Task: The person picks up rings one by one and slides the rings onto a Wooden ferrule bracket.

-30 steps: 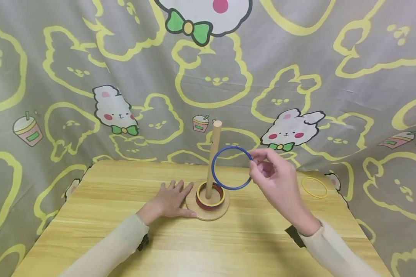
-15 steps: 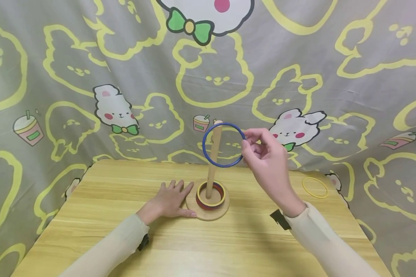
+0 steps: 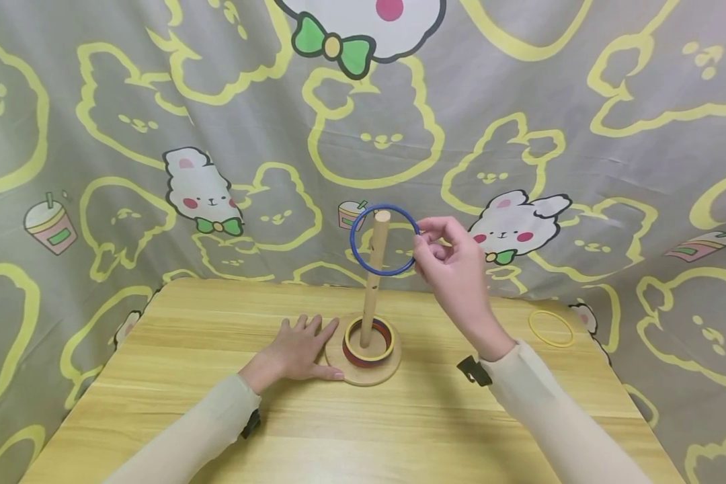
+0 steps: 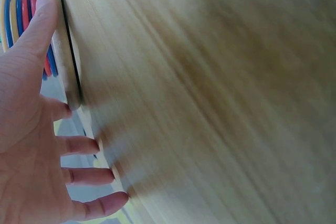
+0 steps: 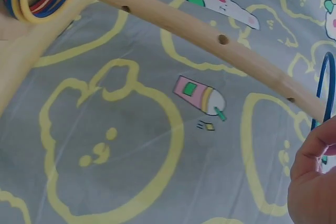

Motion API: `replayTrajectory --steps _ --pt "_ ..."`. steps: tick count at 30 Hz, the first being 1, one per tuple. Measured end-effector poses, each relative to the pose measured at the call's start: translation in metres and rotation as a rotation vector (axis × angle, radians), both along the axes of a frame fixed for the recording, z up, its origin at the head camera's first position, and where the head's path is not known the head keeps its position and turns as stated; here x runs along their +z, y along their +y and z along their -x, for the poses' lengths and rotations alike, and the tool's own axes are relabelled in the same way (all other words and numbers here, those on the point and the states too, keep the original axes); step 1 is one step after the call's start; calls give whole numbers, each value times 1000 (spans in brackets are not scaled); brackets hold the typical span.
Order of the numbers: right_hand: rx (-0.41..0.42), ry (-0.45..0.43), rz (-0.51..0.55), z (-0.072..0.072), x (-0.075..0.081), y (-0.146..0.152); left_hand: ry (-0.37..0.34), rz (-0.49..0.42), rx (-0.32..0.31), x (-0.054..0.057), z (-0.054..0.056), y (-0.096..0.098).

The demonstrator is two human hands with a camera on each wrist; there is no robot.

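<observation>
A thin blue ring [image 3: 386, 274] is pinched at its right side between the thumb and fingers of my right hand [image 3: 456, 272]. It is raised at the upper end of a wooden post [image 3: 372, 296], whose top shows inside the ring in the head view. Around the foot of the post lies a stack of yellow, blue and red rings [image 4: 21, 19], a yellow ring [image 3: 347, 344] uppermost. They rest on a round wooden base [image 3: 369, 378]. My left hand [image 3: 296, 353] lies at the base's left side, fingers spread and straight, thumb over its edge.
A loose yellow ring [image 3: 558, 345] lies flat on the wood-grain table [image 3: 351, 437], at the right near the back edge. Behind the table and along both sides hangs a grey curtain [image 3: 248, 121] with cartoon animals.
My right hand has carried the blue ring up and to the left, from beside the post's lower half to its top. The left hand stays in place.
</observation>
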State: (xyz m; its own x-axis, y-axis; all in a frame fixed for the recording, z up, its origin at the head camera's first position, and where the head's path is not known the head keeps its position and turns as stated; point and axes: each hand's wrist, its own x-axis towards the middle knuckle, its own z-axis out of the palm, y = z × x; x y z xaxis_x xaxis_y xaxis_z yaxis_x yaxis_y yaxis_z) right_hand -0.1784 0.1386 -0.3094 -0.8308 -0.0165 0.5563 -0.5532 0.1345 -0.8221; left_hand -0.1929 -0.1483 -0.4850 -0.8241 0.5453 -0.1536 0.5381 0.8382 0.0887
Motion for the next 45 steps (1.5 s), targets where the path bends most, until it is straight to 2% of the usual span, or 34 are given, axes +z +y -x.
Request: replayTrajectory --steps 7,13,20,27,40,45 --pt "-43 -86 -60 10 -24 1 -2 2 3 -1 1 -1" --pt "-37 -138 -64 17 -48 -1 11 11 -3 -1 1 0" --pt "-59 -224 -108 17 -76 -4 11 13 -8 0 1 2" --pt "-43 -275 -130 13 -99 -5 11 19 -5 -1 2 3" --pt "-17 -389 -203 9 -136 -4 16 29 10 0 1 2" --pt "-18 -417 -243 8 -146 -3 14 26 11 1 0 2"
